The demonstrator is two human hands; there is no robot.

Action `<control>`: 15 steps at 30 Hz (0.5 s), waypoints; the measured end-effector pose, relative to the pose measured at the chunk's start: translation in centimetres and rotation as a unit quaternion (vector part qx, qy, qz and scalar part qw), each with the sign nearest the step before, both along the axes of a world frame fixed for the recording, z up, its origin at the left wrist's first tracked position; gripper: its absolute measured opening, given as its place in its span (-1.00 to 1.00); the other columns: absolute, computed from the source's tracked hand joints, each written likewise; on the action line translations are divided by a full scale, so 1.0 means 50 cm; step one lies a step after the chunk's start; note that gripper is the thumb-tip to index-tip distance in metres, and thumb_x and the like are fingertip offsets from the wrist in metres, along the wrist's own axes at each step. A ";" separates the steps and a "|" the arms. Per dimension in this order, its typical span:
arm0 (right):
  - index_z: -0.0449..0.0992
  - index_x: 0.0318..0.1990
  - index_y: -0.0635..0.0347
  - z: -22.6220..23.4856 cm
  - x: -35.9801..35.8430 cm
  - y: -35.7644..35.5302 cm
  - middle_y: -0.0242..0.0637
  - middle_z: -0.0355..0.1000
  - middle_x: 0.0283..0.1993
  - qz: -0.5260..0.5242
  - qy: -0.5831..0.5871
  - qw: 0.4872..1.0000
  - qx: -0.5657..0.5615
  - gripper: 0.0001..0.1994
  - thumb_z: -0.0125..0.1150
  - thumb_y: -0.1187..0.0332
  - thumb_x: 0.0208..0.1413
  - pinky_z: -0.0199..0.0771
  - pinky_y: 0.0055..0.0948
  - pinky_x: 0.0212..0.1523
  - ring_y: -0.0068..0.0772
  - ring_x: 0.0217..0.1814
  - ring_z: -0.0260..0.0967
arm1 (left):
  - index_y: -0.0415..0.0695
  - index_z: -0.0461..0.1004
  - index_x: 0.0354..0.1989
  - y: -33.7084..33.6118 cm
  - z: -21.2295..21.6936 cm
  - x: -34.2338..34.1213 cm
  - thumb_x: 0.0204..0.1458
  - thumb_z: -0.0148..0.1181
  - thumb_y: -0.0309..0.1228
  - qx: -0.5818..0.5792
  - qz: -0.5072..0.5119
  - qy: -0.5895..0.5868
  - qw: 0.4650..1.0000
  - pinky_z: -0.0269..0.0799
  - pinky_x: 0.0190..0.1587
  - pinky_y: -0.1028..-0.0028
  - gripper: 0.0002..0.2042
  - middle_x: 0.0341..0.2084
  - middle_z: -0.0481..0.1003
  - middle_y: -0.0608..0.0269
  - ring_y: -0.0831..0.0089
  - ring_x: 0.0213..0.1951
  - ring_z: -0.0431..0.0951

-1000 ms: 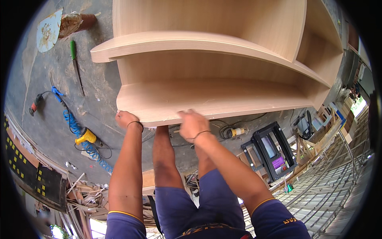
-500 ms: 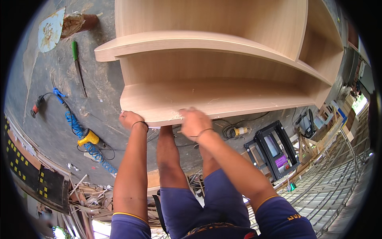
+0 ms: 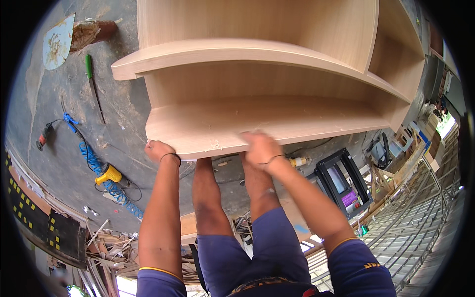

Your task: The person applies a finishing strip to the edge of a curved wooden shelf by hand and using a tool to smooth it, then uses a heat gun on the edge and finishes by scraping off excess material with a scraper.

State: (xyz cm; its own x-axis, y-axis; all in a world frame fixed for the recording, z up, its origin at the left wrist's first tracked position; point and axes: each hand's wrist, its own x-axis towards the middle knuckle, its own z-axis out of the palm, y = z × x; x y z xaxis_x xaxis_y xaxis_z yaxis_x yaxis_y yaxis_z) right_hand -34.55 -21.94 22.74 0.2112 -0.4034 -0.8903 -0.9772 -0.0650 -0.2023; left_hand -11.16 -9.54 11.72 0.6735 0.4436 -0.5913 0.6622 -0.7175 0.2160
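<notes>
The person is standing over a pale laminated wooden shelf unit with curved shelves (image 3: 257,99) lying on the grey concrete floor (image 3: 64,163), and the step in hand looks like steadying or shifting it by its near edge. The left hand (image 3: 159,151) is clenching the shelf's front corner from below; the right hand (image 3: 261,148) is pressing flat on top, gripping the same board. Any further shift likely calls for an even, two-handed pull. A black-and-yellow chequered warning panel (image 3: 29,218) is lying at lower left; a black tool case with a purple label (image 3: 341,183) is sitting at right.
</notes>
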 end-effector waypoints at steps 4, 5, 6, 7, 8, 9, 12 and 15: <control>0.51 0.05 0.05 -0.013 -0.305 -0.120 -0.06 0.51 -0.09 0.069 0.216 0.974 -0.026 -0.55 0.17 0.43 -0.10 0.48 -0.20 0.01 -0.05 -0.02 0.47 | -0.21 0.27 0.13 0.005 0.002 -0.002 0.24 -0.23 -0.16 -0.012 0.012 -0.005 1.000 0.42 -0.05 0.27 -0.56 -0.02 0.44 0.00 0.19 -0.10 0.49; 0.50 0.07 0.04 -0.017 -0.315 -0.113 -0.07 0.50 -0.06 0.065 0.218 0.974 -0.016 -0.55 0.17 0.42 -0.09 0.46 -0.19 0.05 -0.07 0.01 0.46 | -0.21 0.27 0.13 0.006 -0.002 -0.001 0.24 -0.23 -0.16 -0.013 0.009 -0.008 1.000 0.42 -0.05 0.27 -0.56 -0.02 0.44 0.01 0.20 -0.09 0.49; 0.49 0.08 0.03 -0.016 -0.321 -0.106 -0.07 0.50 -0.03 0.063 0.220 0.974 -0.007 -0.54 0.16 0.41 -0.07 0.44 -0.18 0.09 -0.08 0.05 0.44 | -0.21 0.27 0.13 0.017 -0.011 0.005 0.23 -0.22 -0.17 -0.023 0.006 -0.007 1.000 0.42 -0.05 0.28 -0.56 -0.03 0.44 0.02 0.20 -0.09 0.49; 0.48 0.10 0.04 -0.030 -0.274 -0.059 -0.08 0.46 0.04 0.017 0.131 0.991 -0.011 -0.53 0.15 0.37 -0.06 0.37 -0.18 0.17 -0.08 0.14 0.39 | -0.21 0.27 0.13 0.032 -0.025 0.010 0.23 -0.22 -0.17 -0.034 0.002 -0.007 0.999 0.41 -0.05 0.28 -0.56 -0.04 0.44 0.02 0.21 -0.09 0.49; 0.47 0.11 0.02 -0.014 -0.157 -0.030 -0.06 0.44 0.08 -0.001 0.116 0.993 -0.010 -0.52 0.13 0.36 -0.07 0.32 -0.18 0.22 -0.05 0.19 0.34 | -0.21 0.27 0.13 0.044 -0.029 0.009 0.23 -0.22 -0.17 -0.042 -0.003 -0.005 0.999 0.41 -0.05 0.28 -0.57 -0.05 0.45 0.03 0.21 -0.09 0.49; 0.47 0.11 0.01 0.008 -0.041 -0.029 -0.04 0.44 0.07 -0.023 0.111 0.993 0.043 -0.50 0.13 0.35 -0.09 0.33 -0.18 0.20 -0.02 0.18 0.34 | -0.24 0.27 0.14 0.046 -0.025 0.009 0.23 -0.20 -0.17 -0.047 -0.002 0.008 0.999 0.41 -0.04 0.27 -0.56 -0.02 0.43 0.00 0.19 -0.07 0.48; 0.47 0.11 0.02 -0.003 0.005 -0.004 0.01 0.42 0.07 -0.027 0.017 0.997 0.073 -0.49 0.12 0.37 -0.12 0.33 -0.16 0.20 -0.01 0.17 0.34 | -0.31 0.25 0.14 0.027 -0.006 0.019 0.23 -0.14 -0.15 -0.005 -0.038 -0.003 0.999 0.37 0.02 0.22 -0.52 0.05 0.35 -0.11 0.10 0.00 0.43; 0.50 0.07 0.07 0.005 -0.141 -0.047 -0.05 0.47 0.02 -0.081 0.065 0.994 -0.035 -0.53 0.10 0.41 -0.11 0.38 -0.17 0.14 -0.01 0.12 0.38 | -0.38 0.27 0.13 -0.061 0.032 0.046 0.22 -0.07 -0.10 0.059 -0.234 -0.168 0.956 0.24 0.16 0.15 -0.46 0.08 0.33 -0.22 -0.01 0.11 0.34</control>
